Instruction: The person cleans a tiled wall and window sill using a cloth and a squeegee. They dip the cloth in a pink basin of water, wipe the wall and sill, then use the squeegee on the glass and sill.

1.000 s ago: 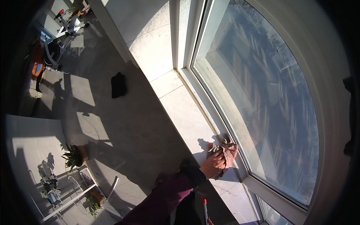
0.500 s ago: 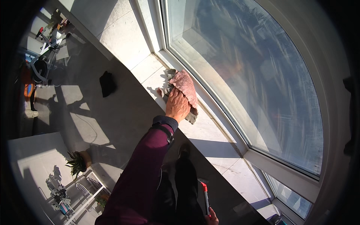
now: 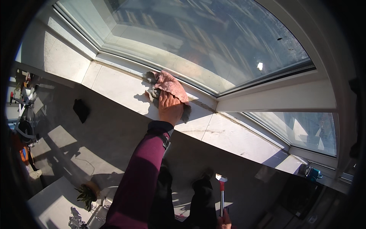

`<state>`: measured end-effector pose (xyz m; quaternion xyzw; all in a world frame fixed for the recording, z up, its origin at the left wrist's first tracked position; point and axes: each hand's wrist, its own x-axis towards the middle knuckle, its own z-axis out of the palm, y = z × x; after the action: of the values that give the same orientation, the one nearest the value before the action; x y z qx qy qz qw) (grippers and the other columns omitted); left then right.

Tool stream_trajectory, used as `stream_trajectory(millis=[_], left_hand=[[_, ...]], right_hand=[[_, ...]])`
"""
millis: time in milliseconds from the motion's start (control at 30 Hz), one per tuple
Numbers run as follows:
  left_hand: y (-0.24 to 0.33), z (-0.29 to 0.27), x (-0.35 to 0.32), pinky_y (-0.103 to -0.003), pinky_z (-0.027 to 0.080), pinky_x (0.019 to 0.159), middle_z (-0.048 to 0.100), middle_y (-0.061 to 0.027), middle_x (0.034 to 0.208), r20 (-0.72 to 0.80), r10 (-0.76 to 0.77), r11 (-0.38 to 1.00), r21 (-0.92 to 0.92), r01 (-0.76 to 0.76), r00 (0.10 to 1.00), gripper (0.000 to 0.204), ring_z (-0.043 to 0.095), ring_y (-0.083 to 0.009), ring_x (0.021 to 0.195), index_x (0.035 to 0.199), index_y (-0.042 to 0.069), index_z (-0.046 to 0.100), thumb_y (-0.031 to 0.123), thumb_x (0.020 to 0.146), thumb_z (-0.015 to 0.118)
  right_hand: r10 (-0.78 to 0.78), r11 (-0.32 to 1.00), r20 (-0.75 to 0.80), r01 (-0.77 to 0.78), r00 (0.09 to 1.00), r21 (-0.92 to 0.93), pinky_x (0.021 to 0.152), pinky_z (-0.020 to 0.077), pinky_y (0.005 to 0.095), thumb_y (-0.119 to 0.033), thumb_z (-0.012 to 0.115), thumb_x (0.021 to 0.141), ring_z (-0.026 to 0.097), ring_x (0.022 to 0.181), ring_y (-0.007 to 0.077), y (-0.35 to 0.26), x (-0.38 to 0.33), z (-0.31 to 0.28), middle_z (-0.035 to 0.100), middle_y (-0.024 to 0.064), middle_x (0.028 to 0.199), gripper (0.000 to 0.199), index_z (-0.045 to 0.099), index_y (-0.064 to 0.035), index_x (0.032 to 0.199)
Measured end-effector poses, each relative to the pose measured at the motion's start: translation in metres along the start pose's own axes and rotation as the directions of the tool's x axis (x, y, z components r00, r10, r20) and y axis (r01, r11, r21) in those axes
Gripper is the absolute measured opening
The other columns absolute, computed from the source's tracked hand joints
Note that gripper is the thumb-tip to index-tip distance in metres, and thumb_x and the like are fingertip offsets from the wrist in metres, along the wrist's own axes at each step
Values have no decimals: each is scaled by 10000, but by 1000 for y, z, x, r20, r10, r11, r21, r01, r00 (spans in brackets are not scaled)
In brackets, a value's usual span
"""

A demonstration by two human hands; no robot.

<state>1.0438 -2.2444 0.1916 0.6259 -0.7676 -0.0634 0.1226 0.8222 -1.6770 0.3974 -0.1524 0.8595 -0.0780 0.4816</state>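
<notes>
My left hand (image 3: 171, 108), in a dark purple sleeve, presses a crumpled pink and grey cloth (image 3: 173, 87) onto the pale stone windowsill (image 3: 218, 128), close against the window frame. The fingers bend over the cloth, and the thumb is hidden. Low in the picture, my right hand (image 3: 225, 220) grips a scraper (image 3: 222, 194) by its handle. The scraper has a red and silver shaft and a wide flat head pointing up and away from me. Above the cloth stands a large window pane (image 3: 183, 42) with streaks and smears across it.
A blue mug (image 3: 315, 174) stands at the sill's far right end, beside a clear container. A dark cloth-like item (image 3: 81, 110) lies on the grey floor. An exercise bike (image 3: 26, 122) stands at far left, a potted plant (image 3: 88, 192) at lower left.
The view has turned, and the window now runs across the top. My left hand has slid the cloth rightward along the sill. The scraper has come further into view, its head now showing.
</notes>
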Motion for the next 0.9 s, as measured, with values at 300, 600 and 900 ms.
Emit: stream_trajectory(millis=[300,600,900], left_hand=[[150,33,-55,-510,298,1298,691,-224,1344,-2,159,987,11,-159,987,444,543,-404,1401,1226,1,769,340,968,646],[196,36,-108,-569,278,1293,616,-253,1424,50,192,981,-1,-192,980,473,486,-464,1436,1281,-15,743,318,958,646],[326,44,-188,-480,327,1282,585,-139,1527,-22,826,531,-302,-792,563,467,466,-335,1496,1408,85,656,323,1013,583]], right_hand=[[341,834,227,-405,912,375,424,384,275,-371,665,1074,478,467,99,68,27,-40,542,-35,627,233,627,-151,1004],[269,734,299,-396,916,552,410,380,265,-305,618,1093,466,485,110,126,32,-59,539,-5,675,515,501,-193,1582],[278,550,227,-348,933,759,372,383,278,-94,539,1028,474,454,129,150,18,-66,516,4,655,408,537,-101,1436]])
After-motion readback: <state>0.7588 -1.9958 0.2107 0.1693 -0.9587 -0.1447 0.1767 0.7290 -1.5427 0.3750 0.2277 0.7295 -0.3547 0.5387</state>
